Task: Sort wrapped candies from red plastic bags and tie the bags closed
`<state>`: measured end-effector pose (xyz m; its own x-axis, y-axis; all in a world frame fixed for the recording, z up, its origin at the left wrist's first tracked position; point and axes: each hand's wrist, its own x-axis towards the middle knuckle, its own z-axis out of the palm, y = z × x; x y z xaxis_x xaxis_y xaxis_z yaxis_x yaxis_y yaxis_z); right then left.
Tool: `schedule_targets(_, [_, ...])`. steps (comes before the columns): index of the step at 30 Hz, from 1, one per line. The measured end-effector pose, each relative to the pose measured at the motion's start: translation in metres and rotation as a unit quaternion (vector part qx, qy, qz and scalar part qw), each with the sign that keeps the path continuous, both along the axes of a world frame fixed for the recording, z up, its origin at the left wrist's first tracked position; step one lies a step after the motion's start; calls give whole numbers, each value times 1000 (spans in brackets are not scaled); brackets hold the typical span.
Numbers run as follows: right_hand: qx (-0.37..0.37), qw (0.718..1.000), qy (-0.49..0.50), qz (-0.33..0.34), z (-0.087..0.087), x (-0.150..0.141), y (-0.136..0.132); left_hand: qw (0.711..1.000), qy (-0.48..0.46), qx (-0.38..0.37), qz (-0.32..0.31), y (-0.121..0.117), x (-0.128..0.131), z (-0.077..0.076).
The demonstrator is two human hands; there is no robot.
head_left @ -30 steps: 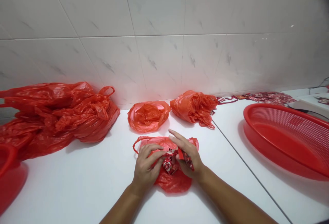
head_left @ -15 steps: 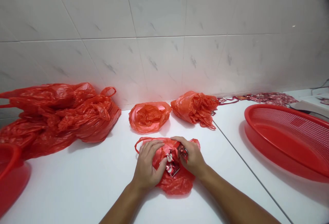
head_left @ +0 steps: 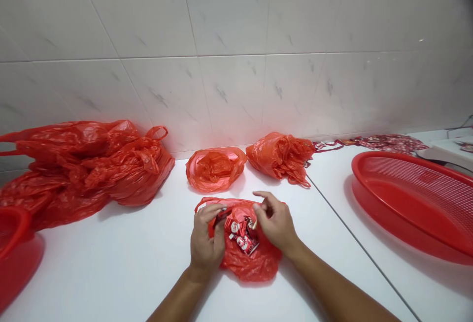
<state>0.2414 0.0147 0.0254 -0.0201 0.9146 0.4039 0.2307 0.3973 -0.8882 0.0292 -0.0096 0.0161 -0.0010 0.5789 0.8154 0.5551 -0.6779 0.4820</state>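
Observation:
A thin red plastic bag (head_left: 254,268) lies open on the white table, with several small shiny red-and-white packets (head_left: 247,243) in its mouth. At the bag's left side, my left hand (head_left: 207,238) pinches a dark red packet (head_left: 221,216) between thumb and fingers. My right hand (head_left: 277,221) is over the bag's right side, its index finger curled toward the thumb. A small pale yellowish bit (head_left: 254,224) shows below those fingertips; I cannot make out what it is. Part of the bag is hidden under both hands.
Behind the bag sit a rolled-open red bag (head_left: 216,167) and a crumpled red bag (head_left: 279,157). A large heap of red bags (head_left: 92,164) lies left. A red basin (head_left: 18,243) is at the left edge, a red mesh basket (head_left: 406,204) at right. Patterned red packets (head_left: 391,142) lie along the tiled wall.
My hands have moved apart, uncovering more packets in the bag. The shiny packet under my right fingers no longer shows there. A dark red packet now shows in my left hand.

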Motion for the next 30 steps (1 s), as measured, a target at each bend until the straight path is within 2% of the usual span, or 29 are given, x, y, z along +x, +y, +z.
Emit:
schedule_targets(4, [-82,971,223,-19,-4,7,14,997,-56,-45,29,2,-1,-8])
schedule_targets(8, [-83,951,296,-26,-8,10,23,998,-14,-32,48,0,-2,-5])
schedule_targets(10, [-54,955,291,-33,-9,8,24,998,43,-38,38,-2,-2,1])
schedule_targets(12, [-27,960,275,-38,-9,5,23,986,140,-92,2,-3,1,8])
schedule_targets(14, [-7,964,261,-46,-8,3,22,954,234,-187,-26,-5,4,13])
schedule_targets(16, [0,966,252,-55,-8,0,20,922,279,-267,-26,-5,7,15])
schedule_targets(19, [-15,968,242,-60,-8,-2,17,909,282,-307,-15,-6,8,14])
schedule_targets(24, [-49,971,231,-25,-5,-2,12,911,268,-313,-13,-7,6,13])
schedule_targets(30, [-38,982,182,-18,-7,-2,7,910,255,-326,21,-7,9,10])
